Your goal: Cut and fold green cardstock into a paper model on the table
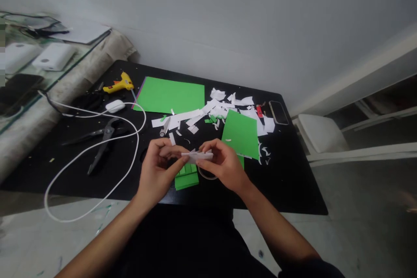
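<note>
Between my two hands is a small folded piece of white paper (196, 156), held above the near part of the black table. My left hand (159, 167) pinches its left end between thumb and fingers. At its right end, my right hand (221, 163) grips it the same way. Just beneath lies a green folded paper piece (186, 181), partly hidden by my hands and the white paper. A round, ring-like thing (207, 176) shows partly under my right hand. A green sheet (241, 132) lies beyond my right hand, over white scraps.
White paper scraps (211, 108) spread across the table (280, 186). A large green sheet (172, 95) lies at the back. To the left are a yellow glue gun (121, 83), black-handled scissors (106, 139) and a looping white cable (94, 142). A phone (278, 113) rests at right.
</note>
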`<state>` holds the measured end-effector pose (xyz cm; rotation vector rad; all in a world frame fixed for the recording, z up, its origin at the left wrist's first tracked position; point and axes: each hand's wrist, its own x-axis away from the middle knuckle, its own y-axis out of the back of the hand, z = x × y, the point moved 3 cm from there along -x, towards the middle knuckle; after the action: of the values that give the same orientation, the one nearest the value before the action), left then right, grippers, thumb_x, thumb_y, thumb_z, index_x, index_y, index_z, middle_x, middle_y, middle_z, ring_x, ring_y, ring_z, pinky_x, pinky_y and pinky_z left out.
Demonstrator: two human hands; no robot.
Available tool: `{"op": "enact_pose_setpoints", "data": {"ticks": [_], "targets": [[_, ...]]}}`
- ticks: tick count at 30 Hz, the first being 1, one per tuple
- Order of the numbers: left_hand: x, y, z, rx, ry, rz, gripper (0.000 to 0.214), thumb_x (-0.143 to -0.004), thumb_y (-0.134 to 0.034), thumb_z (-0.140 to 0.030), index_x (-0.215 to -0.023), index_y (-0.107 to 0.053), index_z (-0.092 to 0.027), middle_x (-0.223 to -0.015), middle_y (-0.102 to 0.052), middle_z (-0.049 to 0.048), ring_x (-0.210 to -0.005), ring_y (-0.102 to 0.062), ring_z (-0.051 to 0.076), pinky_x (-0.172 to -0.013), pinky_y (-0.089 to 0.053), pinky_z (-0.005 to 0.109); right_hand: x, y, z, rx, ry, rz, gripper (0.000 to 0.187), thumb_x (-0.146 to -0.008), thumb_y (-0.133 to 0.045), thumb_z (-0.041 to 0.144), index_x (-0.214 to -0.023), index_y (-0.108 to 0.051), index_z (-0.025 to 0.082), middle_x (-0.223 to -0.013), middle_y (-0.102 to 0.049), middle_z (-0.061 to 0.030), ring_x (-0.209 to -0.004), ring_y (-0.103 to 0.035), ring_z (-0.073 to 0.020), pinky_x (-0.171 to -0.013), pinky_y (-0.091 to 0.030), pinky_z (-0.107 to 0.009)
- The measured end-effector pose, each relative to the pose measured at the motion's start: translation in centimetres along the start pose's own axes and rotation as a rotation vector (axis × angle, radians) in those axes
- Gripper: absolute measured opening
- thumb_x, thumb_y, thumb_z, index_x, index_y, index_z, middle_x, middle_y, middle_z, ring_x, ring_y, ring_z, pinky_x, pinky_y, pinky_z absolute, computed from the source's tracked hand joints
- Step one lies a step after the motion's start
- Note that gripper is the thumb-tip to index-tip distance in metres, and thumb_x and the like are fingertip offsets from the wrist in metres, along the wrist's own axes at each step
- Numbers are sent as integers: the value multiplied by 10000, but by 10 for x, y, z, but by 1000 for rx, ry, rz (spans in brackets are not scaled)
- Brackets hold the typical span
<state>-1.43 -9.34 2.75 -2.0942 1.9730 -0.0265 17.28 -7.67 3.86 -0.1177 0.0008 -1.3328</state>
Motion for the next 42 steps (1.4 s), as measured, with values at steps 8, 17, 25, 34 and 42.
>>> {"op": "enact_pose_setpoints", "data": {"ticks": [8,17,25,34,42], "targets": [[2,-1,-21,-225,-20,120,216,-889,-782,-262,-1030,-620,-235,-1042,-734,65,-973,-698,220,-882,-569,379,-1,-3,9,124,17,-15,186,-805,-869,339,-914,-761,233,-882,-781,-12,-812,-729,-181,-761,-588,-330],[12,-4,-24,-483,-95,259,126,-1030,-582,-263,-916,-630,-240,-1157,-675,67,-1083,-636,239,-944,-493,379,2,-6,4,56,-17,-113,180,-791,-840,343,-938,-817,242,-925,-823,-30,-837,-759,-196,-765,-611,-336],[7,-3,-22,-578,-117,255,103,-1011,-603,-257,-919,-642,-237,-1195,-671,74,-1095,-651,243,-954,-494,380,5,-11,6,61,12,-89,155,-801,-835,325,-943,-846,265,-941,-841,-31,-867,-784,-211,-792,-642,-362],[7,-2,-21,-594,-117,242,119,-1016,-593,-283,-916,-641,-239,-1169,-685,79,-1079,-662,246,-915,-512,370,6,-14,4,51,-23,-95,143,-788,-838,307,-928,-846,276,-921,-840,-19,-834,-777,-198,-768,-636,-348],[6,-4,-20,-624,-162,216,110,-1001,-603,-241,-894,-628,-234,-1078,-703,67,-1012,-666,231,-886,-507,373,8,-16,5,43,-28,-90,140,-790,-851,331,-907,-830,256,-869,-817,-13,-774,-743,-174,-708,-600,-309]]}}
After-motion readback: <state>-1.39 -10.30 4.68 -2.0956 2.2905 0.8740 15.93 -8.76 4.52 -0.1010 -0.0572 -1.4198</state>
